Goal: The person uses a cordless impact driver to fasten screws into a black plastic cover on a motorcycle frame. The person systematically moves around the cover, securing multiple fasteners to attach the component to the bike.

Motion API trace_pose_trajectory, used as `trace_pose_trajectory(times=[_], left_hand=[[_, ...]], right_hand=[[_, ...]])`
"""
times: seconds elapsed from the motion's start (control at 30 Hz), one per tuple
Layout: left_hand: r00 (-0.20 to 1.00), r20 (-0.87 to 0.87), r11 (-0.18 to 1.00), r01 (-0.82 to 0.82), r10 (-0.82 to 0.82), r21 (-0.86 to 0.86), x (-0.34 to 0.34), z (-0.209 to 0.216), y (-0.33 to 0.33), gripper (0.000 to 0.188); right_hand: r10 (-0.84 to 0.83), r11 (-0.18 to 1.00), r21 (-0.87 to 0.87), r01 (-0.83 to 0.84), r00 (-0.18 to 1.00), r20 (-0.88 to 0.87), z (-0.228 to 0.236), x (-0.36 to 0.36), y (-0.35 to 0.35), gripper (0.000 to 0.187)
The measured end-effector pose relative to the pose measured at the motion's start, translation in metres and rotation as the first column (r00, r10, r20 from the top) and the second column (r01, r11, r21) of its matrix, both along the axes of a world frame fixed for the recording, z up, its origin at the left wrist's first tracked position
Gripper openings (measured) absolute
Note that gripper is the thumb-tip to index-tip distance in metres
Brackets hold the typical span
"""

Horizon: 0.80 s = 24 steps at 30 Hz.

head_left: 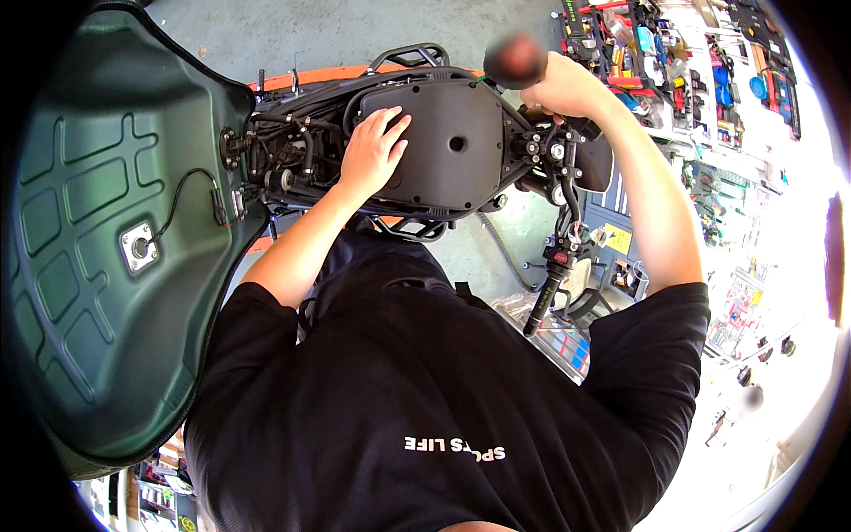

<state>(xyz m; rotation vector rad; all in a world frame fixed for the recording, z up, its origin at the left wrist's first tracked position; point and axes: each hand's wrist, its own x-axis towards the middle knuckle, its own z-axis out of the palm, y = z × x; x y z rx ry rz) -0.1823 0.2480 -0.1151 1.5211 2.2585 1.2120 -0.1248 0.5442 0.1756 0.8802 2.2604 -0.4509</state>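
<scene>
A motorbike stripped to its frame lies across the view in front of me. My left hand rests on the left part of its smooth black cover, fingers spread and nothing held. At the far side, my right hand has its fingers curled around the far end of the handlebar; the grip itself is mostly hidden. A blurred dark round shape with a reddish middle sits beside that hand. The handlebar's near grip, black with a red switch housing, points toward me.
A large green moulded shell stands on the left, with a metal plate and black cable. Exposed wiring lies between shell and cover. Black side guards jut from the frame. Shelves of tools and parts stand far right.
</scene>
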Motion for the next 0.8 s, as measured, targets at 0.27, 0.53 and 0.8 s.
trace_pose_trajectory(times=[0.27,0.53,0.8], left_hand=[[1.0,0.014,1.0,0.003,-0.003,-0.012,0.001,-0.002,0.0,0.049],[1.0,0.017,1.0,0.003,-0.003,-0.019,0.001,0.0,0.0,0.048],[1.0,0.011,0.999,-0.003,0.003,-0.035,0.002,0.0,0.0,0.048]], right_hand=[[-0.026,0.999,-0.047,0.025,0.999,-0.035,-0.006,0.0,0.009,0.028],[-0.033,0.989,-0.145,0.016,0.993,-0.111,-0.014,0.0,0.043,0.025],[-0.104,0.974,-0.202,0.102,0.995,-0.001,-0.001,-0.025,0.062,0.024]])
